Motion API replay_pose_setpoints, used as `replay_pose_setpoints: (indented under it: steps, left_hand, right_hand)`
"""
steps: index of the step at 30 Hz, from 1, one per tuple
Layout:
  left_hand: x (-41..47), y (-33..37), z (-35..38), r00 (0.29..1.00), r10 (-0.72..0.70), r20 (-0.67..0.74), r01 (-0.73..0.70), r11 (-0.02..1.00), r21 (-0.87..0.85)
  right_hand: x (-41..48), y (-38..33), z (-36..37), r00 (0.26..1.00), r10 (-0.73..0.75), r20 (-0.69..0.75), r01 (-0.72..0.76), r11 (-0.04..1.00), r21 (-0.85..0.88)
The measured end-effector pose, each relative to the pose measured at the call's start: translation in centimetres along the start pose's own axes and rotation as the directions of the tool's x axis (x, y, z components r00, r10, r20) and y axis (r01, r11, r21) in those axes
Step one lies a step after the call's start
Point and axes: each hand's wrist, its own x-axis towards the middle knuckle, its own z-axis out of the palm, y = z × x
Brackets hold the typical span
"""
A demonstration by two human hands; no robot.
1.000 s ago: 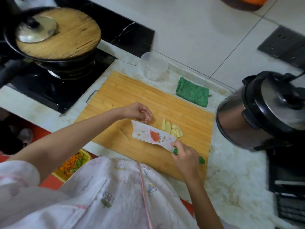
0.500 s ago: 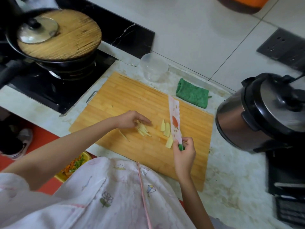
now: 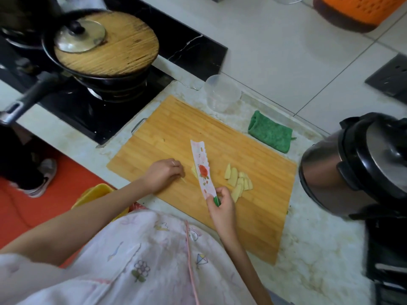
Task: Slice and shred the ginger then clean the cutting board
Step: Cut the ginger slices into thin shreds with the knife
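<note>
A bamboo cutting board point(image 3: 220, 142) lies on the marble counter. My right hand point(image 3: 220, 205) grips the green handle of a white knife point(image 3: 201, 170) with a red flower print; its blade points away from me across the board. Several pale ginger slices point(image 3: 239, 180) lie in a loose pile just right of the blade. A small stack of ginger pieces point(image 3: 194, 171) shows at the blade's left edge. My left hand point(image 3: 164, 175) rests with curled fingertips on the board beside that stack; whether it pinches the ginger is unclear.
A clear plastic cup point(image 3: 221, 93) and a folded green cloth point(image 3: 271, 134) sit behind the board. A steel pressure cooker point(image 3: 352, 166) stands at the right. A black pan with a wooden lid point(image 3: 105, 49) sits on the stove at left. A yellow bin point(image 3: 94, 194) is below the counter edge.
The knife swung from lying across the board to pointing away, then shifted left next to my left hand. The separated ginger stack now lies by the blade; the slice pile stays to the right.
</note>
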Motion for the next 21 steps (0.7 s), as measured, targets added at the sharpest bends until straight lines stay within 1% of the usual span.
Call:
replay_pose_setpoints:
  steps: [3,6,8,11,15,17,21]
  left_hand:
    - [1.1,0.2,0.7,0.996,0.087,-0.013,-0.086,0.995,0.059]
    - [1.0,0.6,1.2,0.991,0.112,-0.070,-0.104,0.988,0.115]
    - [0.7,0.6,1.4,0.989,0.107,-0.105,-0.097,0.990,0.103]
    - [0.0,0.6,1.5,0.982,0.113,-0.148,-0.101,0.991,0.089]
    - [-1.5,0.4,1.8,0.976,0.150,-0.159,-0.130,0.983,0.132]
    - [-2.2,0.2,2.2,0.977,0.166,-0.135,-0.144,0.977,0.161]
    - [-2.7,0.0,2.4,0.979,0.168,-0.115,-0.145,0.972,0.185]
  right_hand:
    - [-0.2,-0.3,-0.2,1.000,-0.011,-0.001,0.011,0.998,-0.061]
    - [-0.3,-0.4,-0.4,1.000,0.011,0.006,-0.010,0.995,-0.097]
    - [-0.4,-0.3,-0.4,1.000,0.020,0.018,-0.018,0.990,-0.142]
    - [-0.4,-0.3,-0.6,0.994,0.010,0.109,0.020,0.962,-0.272]
    - [0.0,-0.6,0.0,0.976,-0.013,0.219,0.106,0.903,-0.417]
    - [0.0,-1.0,0.6,0.969,-0.002,0.248,0.114,0.892,-0.438]
    - [-0.1,-1.8,1.2,0.970,0.007,0.243,0.107,0.885,-0.452]
